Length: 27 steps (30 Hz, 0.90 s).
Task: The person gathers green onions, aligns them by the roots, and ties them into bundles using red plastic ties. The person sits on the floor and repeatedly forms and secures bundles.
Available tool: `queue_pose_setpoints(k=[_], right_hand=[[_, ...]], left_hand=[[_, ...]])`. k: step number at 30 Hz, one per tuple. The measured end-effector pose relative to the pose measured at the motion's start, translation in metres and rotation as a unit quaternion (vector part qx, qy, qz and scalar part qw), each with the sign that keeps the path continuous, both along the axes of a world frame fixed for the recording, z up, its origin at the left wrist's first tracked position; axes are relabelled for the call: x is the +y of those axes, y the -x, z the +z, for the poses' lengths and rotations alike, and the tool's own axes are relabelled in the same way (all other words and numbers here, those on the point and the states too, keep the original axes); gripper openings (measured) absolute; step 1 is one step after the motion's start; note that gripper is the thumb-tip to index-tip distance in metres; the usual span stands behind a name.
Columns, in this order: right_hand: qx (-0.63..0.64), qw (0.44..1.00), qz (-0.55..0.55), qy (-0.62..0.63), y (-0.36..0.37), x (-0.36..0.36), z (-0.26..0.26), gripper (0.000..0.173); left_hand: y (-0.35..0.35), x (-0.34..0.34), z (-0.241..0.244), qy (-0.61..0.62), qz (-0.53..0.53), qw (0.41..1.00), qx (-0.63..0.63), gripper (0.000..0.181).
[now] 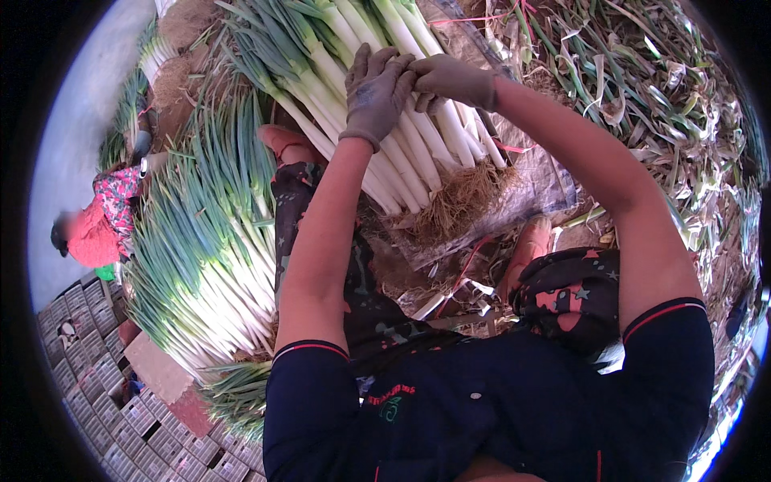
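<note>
Both my hands wear grey-brown work gloves. A thick layer of long green onions [421, 147] lies before me on a plastic sheet [536, 159], with white stalks and brown roots towards my feet. My left hand [376, 93] rests on the stalks, its fingers slightly apart. Just right of it, my right hand [455, 84] bends over the stalks, its fingertips meeting the left hand's fingers; whether it grips anything is hidden. A pink-red tie [515, 147] shows by the roots at the right.
A long row of green onions [211, 253] lies at the left. Behind it is another person [99, 235], a sleeve reaching towards the onions. Stacked bricks or blocks [181, 440] fill the lower left. Stripped leaves [650, 90] are heaped at the right. My shoes stand on either side of the sheet.
</note>
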State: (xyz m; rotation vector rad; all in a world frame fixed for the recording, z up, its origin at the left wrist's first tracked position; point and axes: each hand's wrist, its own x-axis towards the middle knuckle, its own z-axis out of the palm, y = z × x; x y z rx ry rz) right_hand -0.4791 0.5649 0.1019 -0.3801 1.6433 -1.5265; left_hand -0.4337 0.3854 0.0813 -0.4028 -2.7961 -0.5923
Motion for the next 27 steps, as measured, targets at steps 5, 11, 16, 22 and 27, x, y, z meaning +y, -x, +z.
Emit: queue_pose_setpoints(k=[5, 11, 16, 22, 27], right_hand=[[0.239, 0.956, -0.031, -0.167, -0.008, 0.038, 0.014, 0.049], [0.338, 0.883, 0.018, -0.326, -0.034, 0.021, -0.015, 0.067], [0.277, 0.938, -0.035, -0.207, -0.014, 0.022, -0.031, 0.050], [0.121, 0.984, 0.010, -0.131, -0.017, 0.015, -0.025, 0.048], [0.171, 0.964, 0.071, -0.193, -0.014, 0.018, -0.007, 0.051]], left_hand=[[-0.007, 0.006, 0.000, 0.060, 0.006, 0.998, 0.014, 0.035], [-0.009, 0.006, -0.002, 0.036, 0.023, 0.999, 0.004, 0.028], [-0.009, 0.006, 0.000, -0.005, 0.021, 0.999, 0.025, 0.045], [-0.010, 0.010, 0.007, 0.063, 0.020, 0.998, -0.007, 0.049], [-0.011, 0.013, 0.008, 0.061, 0.029, 0.997, 0.025, 0.046]])
